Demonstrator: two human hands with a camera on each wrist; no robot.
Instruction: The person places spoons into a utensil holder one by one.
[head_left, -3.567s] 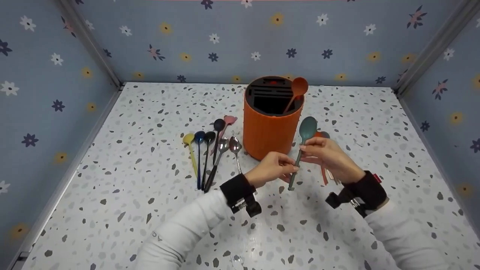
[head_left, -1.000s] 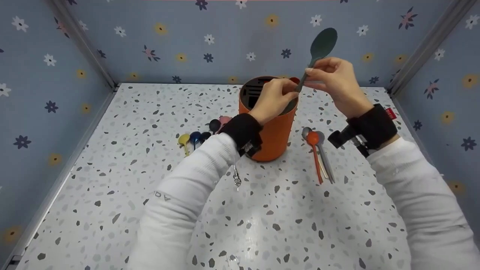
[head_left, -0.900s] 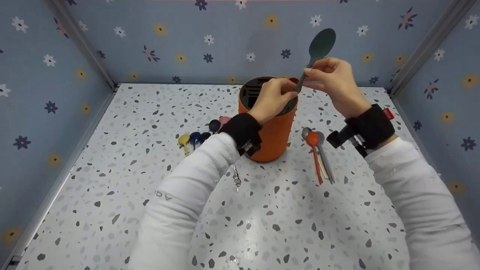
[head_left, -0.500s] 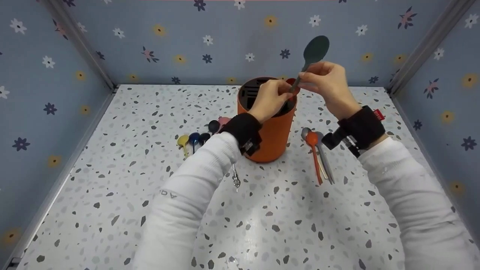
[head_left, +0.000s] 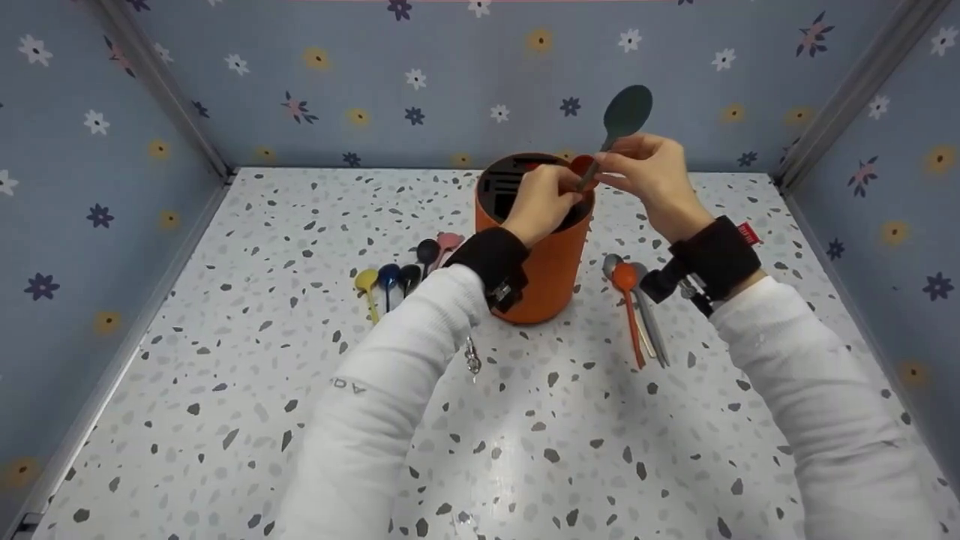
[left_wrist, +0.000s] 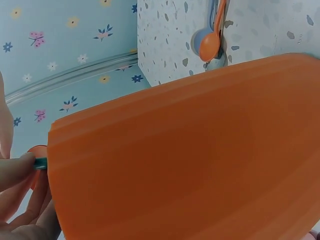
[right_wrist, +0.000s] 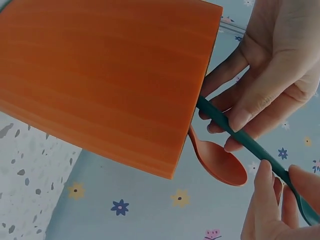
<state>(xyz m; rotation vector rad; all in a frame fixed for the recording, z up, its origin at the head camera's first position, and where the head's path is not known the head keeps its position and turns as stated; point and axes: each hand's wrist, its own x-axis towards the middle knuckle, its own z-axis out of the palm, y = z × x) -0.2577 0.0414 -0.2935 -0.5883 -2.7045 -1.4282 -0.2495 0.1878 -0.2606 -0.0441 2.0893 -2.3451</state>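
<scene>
A dark green spoon [head_left: 628,111] is held bowl up and tilted over the right side of an orange utensil holder [head_left: 547,277]. My right hand [head_left: 652,176] pinches its handle just below the bowl. Lower on the handle, the fingers of my left hand [head_left: 544,202] pinch it above the holder's black slotted top. In the right wrist view the handle's lower end [right_wrist: 215,115] passes out of sight at the holder's rim. Beside it an orange spoon [right_wrist: 222,165] leans out of the holder, partly covered by my hands in the head view.
Right of the holder lie a bright orange spoon [head_left: 625,277] and grey ones [head_left: 651,322]. To its left are yellow [head_left: 366,280], blue [head_left: 388,276], black [head_left: 427,252] and pink spoons [head_left: 448,240], partly behind my left sleeve. Flowered walls enclose the speckled table [head_left: 225,360].
From in front of the holder, both hands have raised the green spoon over its top. During the last second the spoon and right hand have moved down and slightly left.
</scene>
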